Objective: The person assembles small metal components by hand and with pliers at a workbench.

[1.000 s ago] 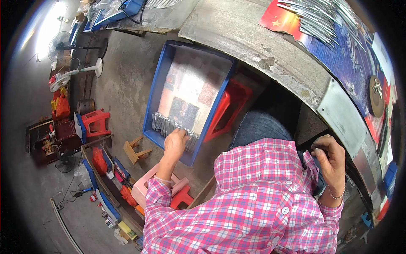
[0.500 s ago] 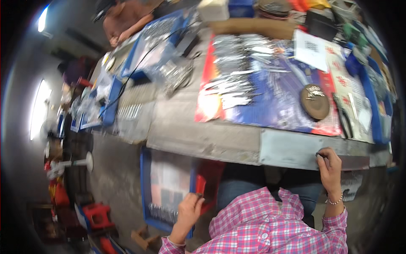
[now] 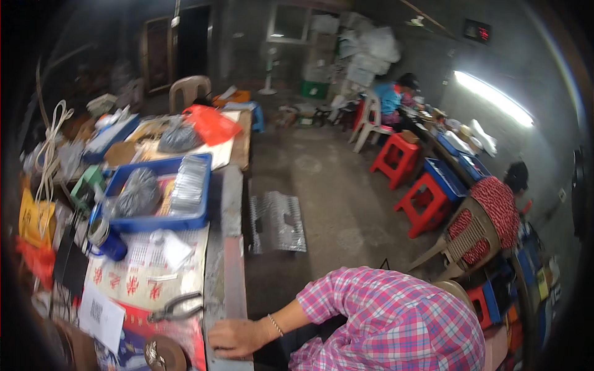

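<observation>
My right hand (image 3: 238, 337), with a beaded bracelet at the wrist, rests on the metal strip (image 3: 234, 278) along the table's edge. Its fingers are curled together; whatever they may hold is hidden. Just beyond it lies a pair of dark-handled pliers (image 3: 176, 307) on the printed sheet (image 3: 145, 287). A round brown pad (image 3: 166, 355) with small shiny metal pieces on it sits to the hand's left, at the lower rim. My left hand is out of view.
A blue tray (image 3: 158, 224) holds a grey bagged bundle (image 3: 139, 193) and wrapped metal strips (image 3: 187, 183). Near it stands a blue cup (image 3: 113, 246). Red stools (image 3: 427, 203), chairs (image 3: 465, 238) and seated people (image 3: 489, 213) line the right side. Bubble-like plastic sheeting (image 3: 277, 222) lies on the floor.
The view has swung far to the right, bringing the room's aisle into sight. My left hand and the rows of metal pieces have left the picture. My right hand stays at the table edge.
</observation>
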Demonstrator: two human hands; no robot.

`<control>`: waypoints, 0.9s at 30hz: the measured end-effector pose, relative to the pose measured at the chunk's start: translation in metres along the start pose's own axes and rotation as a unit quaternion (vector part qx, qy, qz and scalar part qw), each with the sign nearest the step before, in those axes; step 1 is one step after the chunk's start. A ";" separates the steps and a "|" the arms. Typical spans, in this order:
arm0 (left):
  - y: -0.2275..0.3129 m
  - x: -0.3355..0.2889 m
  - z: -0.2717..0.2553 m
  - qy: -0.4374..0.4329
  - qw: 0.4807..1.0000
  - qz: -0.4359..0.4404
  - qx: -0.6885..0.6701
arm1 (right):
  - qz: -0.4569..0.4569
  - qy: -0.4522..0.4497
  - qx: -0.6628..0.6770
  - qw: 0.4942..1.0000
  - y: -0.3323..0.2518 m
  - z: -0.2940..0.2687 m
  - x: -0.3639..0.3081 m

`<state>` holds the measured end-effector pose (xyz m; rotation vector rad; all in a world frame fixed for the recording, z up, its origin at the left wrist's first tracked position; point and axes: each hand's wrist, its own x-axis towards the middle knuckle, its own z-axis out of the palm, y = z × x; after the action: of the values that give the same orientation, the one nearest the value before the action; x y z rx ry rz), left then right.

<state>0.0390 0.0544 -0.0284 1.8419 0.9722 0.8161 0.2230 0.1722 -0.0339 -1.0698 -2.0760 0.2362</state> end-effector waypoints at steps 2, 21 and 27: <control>-0.003 0.021 0.004 -0.034 0.999 0.034 -0.020 | 0.018 -0.002 -0.007 1.000 -0.004 -0.007 -0.002; -0.007 0.023 0.020 -0.064 0.995 -0.060 -0.057 | -0.038 -0.007 -0.064 0.997 0.010 -0.002 0.000; 0.012 -0.012 -0.027 -0.062 0.987 -0.085 -0.119 | -0.041 -0.065 -0.075 0.994 -0.004 -0.025 0.014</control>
<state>0.0141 0.0512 -0.0086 1.5636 0.8978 0.6730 0.2334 0.1760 -0.0076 -1.0788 -2.2781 0.1134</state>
